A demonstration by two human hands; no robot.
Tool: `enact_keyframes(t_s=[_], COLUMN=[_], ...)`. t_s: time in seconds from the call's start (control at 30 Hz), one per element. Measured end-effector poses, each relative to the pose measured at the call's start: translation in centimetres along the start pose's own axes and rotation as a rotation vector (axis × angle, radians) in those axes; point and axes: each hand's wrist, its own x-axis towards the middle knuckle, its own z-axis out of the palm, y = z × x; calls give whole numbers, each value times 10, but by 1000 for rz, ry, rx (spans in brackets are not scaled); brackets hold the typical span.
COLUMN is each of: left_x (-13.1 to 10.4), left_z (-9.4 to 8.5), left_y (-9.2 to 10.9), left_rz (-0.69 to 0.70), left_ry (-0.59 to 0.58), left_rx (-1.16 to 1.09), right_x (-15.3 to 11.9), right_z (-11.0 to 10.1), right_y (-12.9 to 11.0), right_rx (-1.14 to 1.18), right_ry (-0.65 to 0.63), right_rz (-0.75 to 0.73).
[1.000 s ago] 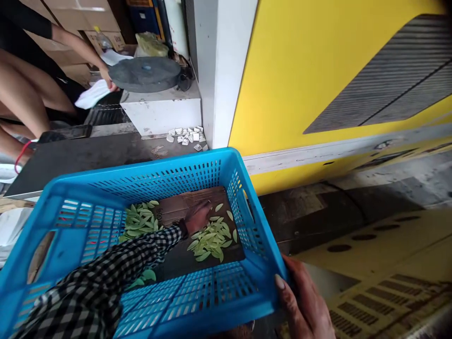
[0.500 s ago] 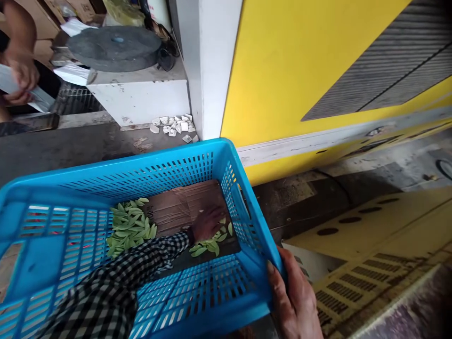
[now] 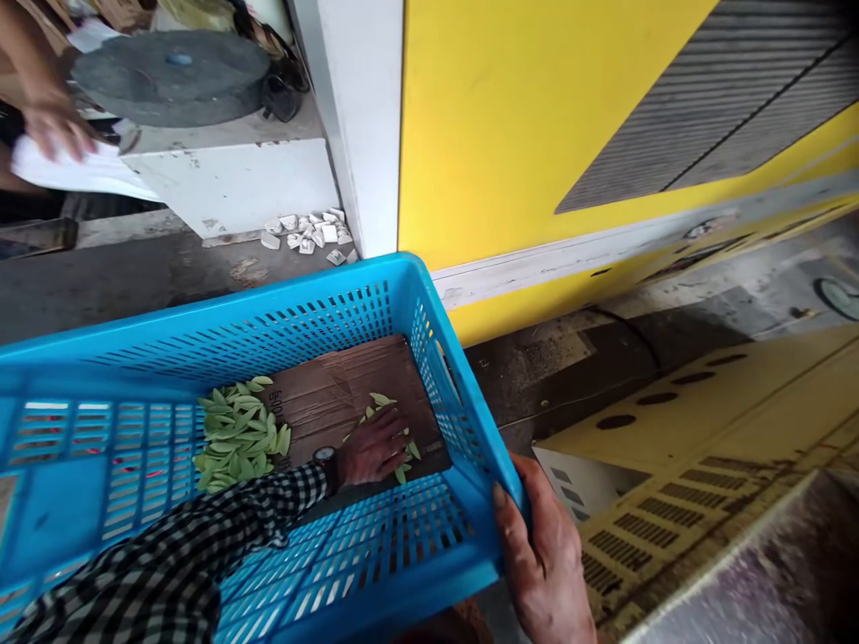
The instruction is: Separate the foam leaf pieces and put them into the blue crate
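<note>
A blue plastic basket (image 3: 463, 358) stands tilted across the view, with brown cardboard (image 3: 315, 394) on its bottom. Green leaf-shaped pieces (image 3: 238, 434) lie heaped at the cardboard's left part. Inside the basket, my left hand (image 3: 372, 447), in a checked sleeve with a watch at the wrist, lies palm down over a smaller group of green pieces (image 3: 404, 465); its fingers are spread. My right hand (image 3: 547, 555) grips the basket's right corner, thumb on the near side and fingers over the rim.
Yellow machine panel (image 3: 523, 116) behind the basket; yellow slotted metal (image 3: 704, 420) at the right. White pieces (image 3: 309, 234) lie beside a white block (image 3: 234, 183) bearing a grey disc (image 3: 171, 79). Another person's hand (image 3: 57, 125) is on white material at upper left.
My left hand has drawn back leftward over the small group of green pieces. The view has shifted slightly. The other person's hand now lies on white material, no longer at the grey sheet.
</note>
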Motion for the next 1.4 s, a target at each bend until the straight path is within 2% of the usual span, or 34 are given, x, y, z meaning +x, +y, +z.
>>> enact_keyframes(t_s=[0.1, 0.17, 0.3, 0.4, 0.5, 0.7, 0.83, 0.93, 1.03, 1.13, 1.27, 1.33, 1.4], left_x=[-6, -5, -9, -16, -15, 12, 24, 26, 29, 35, 40, 40, 39], left_z=[-11, -9, 13, 29, 35, 23, 9, -1, -11, -20, -29, -31, -32], left_y=[-21, -28, -20, -12, -13, -26, -31, -29, -24, -21, -21, -25, -30], left_rz=[-174, -252, -111, -61, -70, -119, -184, -290, -500, -718, -826, -868, -903], left_ry=[89, 79, -49, -60, -61, -75, -64, -22, 14, 17, 73, 9, -91], left_rx=[-11, -42, -38, 42, 89, 46, -78, -213, -416, -788, -1361, -1599, -1742], right_x=[0, 0, 1, 1, 1, 0, 0, -1, 0, 0, 0, 0, -1], right_z=[1, 1, 1, 0, 0, 0, 0, 0, 1, 2, 2, 2, 2], right_y=[3, 8, 17, 18, 17, 8, 2, 0, 0, -1, -1, -1, -1], right_rx=[-12, -18, -33, -36, -37, -30, -29, -23, -11, -19, -16, -16, -19], right_ry=[3, -7, -12, -11, -12, -16, -21, -14, -13, 6, 13, 4, 0], right_rz=[16, -7, -37, -42, -27, 17, 52, 46, 38, 34, 34, 43, 49])
